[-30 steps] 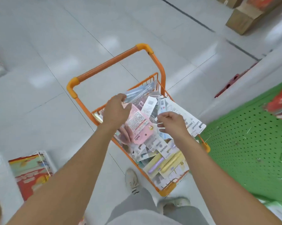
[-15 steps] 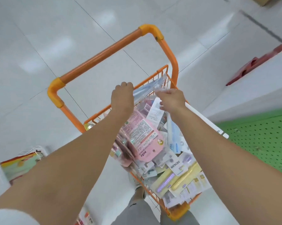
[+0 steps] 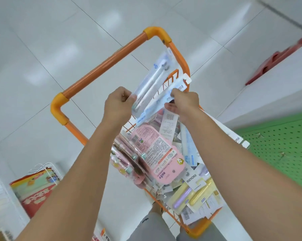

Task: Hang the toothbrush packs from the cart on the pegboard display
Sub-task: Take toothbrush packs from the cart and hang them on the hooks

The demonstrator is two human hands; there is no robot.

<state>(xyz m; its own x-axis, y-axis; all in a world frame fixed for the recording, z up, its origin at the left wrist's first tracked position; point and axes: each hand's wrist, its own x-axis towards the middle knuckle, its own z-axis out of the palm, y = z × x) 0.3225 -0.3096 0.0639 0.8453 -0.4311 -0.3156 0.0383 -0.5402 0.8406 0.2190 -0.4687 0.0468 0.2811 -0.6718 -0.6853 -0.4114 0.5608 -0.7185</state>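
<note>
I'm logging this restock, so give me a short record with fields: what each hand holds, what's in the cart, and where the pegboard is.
left hand: grips a clear toothbrush pack by its lower end
right hand: pinches a blue and white pack, held above the cart
cart: orange, piled with packs, a pink pack on top
pegboard: green, at right, no pack of these hung on it

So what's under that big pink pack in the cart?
Under the big pink pack in the cart lie more packs: pink toothbrush packs at its left edge, white cards and yellow packs below. Whatever sits directly beneath it is covered.
</note>
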